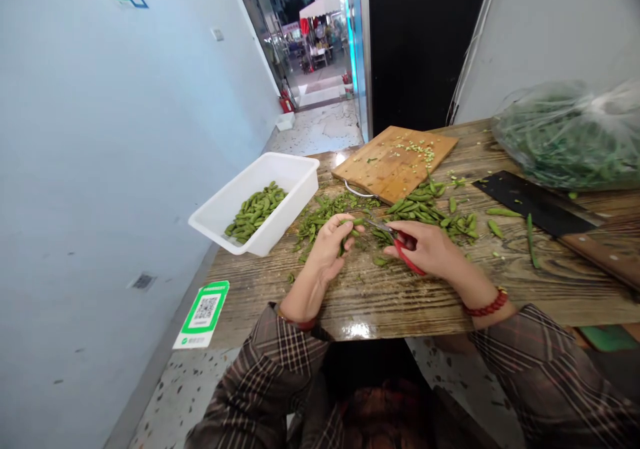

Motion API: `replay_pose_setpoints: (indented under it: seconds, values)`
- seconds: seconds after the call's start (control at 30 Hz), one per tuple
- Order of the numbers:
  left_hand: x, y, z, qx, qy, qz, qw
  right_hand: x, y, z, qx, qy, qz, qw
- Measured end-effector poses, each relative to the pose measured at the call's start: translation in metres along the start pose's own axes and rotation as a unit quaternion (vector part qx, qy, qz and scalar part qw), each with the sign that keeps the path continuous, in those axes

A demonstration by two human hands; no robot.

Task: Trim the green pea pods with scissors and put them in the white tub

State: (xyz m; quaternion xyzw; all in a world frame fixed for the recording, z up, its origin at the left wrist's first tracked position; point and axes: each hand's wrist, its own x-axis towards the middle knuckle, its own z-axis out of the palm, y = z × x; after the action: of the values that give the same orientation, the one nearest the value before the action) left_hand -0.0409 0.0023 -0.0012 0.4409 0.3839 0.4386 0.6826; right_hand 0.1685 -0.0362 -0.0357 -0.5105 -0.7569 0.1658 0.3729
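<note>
The fingers of the left hand (329, 247) are closed around a few slim green pods, one of them (358, 221) with its end held toward the right hand (431, 249). The right fingers are closed on the red handles of small metal-bladed scissors (412, 262); whether the blades are parted I cannot tell. For a neat snip, the blades should meet just the pod's tip, with the left fingertips well back from the cut and the pod held firmly enough not to twist.

Other loose green pods (417, 205) lie beyond both hands, against the near side of the rectangular wooden cutting board (380, 162), while more pods (257, 209) sit in the deep white plastic bin (295, 225). That bin seems to reach past the left edge of the brown wood-grain tabletop (395, 312), so it is best not nudged outward. The widest room for the wrists is toward the front edge. On the right, the elbow should stay away from the dark-bladed, wooden-handled cleaver (530, 199); beyond it sits a bulging clear plastic bag of greens (565, 145).
</note>
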Motion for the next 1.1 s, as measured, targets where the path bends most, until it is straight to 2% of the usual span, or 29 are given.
replay_pose_setpoints:
  seconds: [0.23,0.5,0.63,0.83,0.93,1.1]
  values:
    - [-0.004,-0.006,0.007,-0.013,-0.042,-0.029,0.999,-0.001,0.0,0.006,0.012,0.003,-0.046,0.999]
    - [-0.005,-0.007,0.009,-0.007,-0.064,-0.027,0.998,-0.001,0.0,0.007,0.045,0.018,-0.056,0.997]
    - [-0.005,-0.01,0.008,0.018,-0.066,-0.009,0.998,-0.001,0.0,0.007,0.025,0.02,-0.06,0.998]
    - [-0.002,-0.02,0.007,0.134,-0.054,0.061,0.988,-0.005,0.001,0.004,-0.039,0.014,-0.043,0.998]
    - [-0.004,-0.018,0.009,0.13,-0.042,0.031,0.99,-0.006,0.001,0.003,-0.054,0.008,-0.043,0.998]
    - [-0.004,-0.011,0.011,0.02,-0.012,-0.054,0.998,-0.004,-0.001,0.005,-0.044,0.003,-0.044,0.998]
